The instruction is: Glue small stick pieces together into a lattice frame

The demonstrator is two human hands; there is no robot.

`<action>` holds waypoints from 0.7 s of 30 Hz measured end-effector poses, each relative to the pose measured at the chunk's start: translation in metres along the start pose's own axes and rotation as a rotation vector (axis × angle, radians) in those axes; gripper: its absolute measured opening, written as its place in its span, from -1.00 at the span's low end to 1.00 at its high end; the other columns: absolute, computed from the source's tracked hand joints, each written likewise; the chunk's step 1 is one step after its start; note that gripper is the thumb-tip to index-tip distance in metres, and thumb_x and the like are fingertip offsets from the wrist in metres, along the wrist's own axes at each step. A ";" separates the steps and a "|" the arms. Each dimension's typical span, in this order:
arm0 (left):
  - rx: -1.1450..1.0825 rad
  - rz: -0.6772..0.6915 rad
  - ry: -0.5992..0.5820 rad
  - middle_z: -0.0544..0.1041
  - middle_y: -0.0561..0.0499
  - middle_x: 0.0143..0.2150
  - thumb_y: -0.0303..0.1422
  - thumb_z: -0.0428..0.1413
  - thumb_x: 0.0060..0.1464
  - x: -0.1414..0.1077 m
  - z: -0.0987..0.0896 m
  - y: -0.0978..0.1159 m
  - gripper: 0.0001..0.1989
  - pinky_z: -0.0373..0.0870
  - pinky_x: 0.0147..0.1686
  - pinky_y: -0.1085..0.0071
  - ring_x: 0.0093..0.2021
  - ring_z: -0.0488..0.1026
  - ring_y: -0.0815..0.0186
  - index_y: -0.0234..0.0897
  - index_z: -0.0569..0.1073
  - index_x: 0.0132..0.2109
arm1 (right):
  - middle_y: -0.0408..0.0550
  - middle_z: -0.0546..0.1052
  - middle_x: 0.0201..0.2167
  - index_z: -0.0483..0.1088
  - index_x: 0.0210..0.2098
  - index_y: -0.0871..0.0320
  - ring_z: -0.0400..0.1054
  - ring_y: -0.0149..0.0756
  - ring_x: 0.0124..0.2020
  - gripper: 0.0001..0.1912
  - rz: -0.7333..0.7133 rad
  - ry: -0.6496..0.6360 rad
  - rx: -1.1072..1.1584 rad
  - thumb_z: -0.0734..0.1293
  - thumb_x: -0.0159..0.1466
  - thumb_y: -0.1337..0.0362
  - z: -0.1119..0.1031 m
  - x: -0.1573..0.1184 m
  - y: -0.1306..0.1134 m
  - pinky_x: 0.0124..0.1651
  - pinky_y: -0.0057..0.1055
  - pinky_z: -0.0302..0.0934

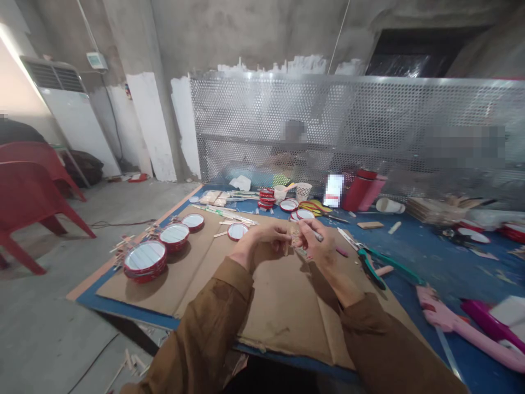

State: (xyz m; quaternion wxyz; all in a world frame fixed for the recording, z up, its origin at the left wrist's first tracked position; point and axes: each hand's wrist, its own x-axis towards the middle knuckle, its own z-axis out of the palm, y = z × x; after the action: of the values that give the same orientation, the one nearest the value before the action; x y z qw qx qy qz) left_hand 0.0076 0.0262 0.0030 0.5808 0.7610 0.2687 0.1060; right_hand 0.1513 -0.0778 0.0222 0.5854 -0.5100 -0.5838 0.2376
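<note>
Left hand pinches small pale, apparently wooden piece, right hand grips slim grey-ended tool; advise bracing wrists over flat brown cardboard.

Reached in from seven o'clock with the left arm, angled toward one, and from between four and five with the right arm, angled toward ten. Wore brown sleeves on both, with the left wrist and right wrist bare beyond the cuffs. Held the left hand and right hand near each other, just off centre toward five. Bent the left fingers toward three and curled the right fingers toward nine, in a pinch.
</note>
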 end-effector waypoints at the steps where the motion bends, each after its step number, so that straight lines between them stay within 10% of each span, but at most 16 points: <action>1: 0.003 -0.001 0.003 0.46 0.04 -0.50 -0.07 0.21 0.07 0.000 0.000 0.000 -0.62 0.29 -0.41 0.44 -0.55 0.35 0.44 -0.37 0.45 -0.30 | -0.22 0.39 -0.65 0.37 -0.34 0.08 0.29 -0.34 -0.64 -0.69 -0.005 -0.009 -0.017 0.29 0.23 -0.05 0.000 0.000 0.000 -0.56 -0.45 0.19; 21: -0.009 0.030 -0.022 0.46 0.03 -0.48 -0.08 0.19 0.09 0.004 -0.002 -0.007 -0.63 0.27 -0.45 0.45 -0.55 0.34 0.45 -0.37 0.44 -0.30 | -0.24 0.37 -0.66 0.37 -0.38 0.10 0.28 -0.41 -0.67 -0.67 -0.015 0.019 0.042 0.32 0.21 -0.05 -0.002 0.002 0.000 -0.59 -0.50 0.19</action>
State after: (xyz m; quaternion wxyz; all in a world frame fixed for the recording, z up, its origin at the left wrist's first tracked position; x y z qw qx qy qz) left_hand 0.0078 0.0309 -0.0033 0.5854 0.7636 0.2504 0.1076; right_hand 0.1535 -0.0763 0.0239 0.6034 -0.4955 -0.5767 0.2406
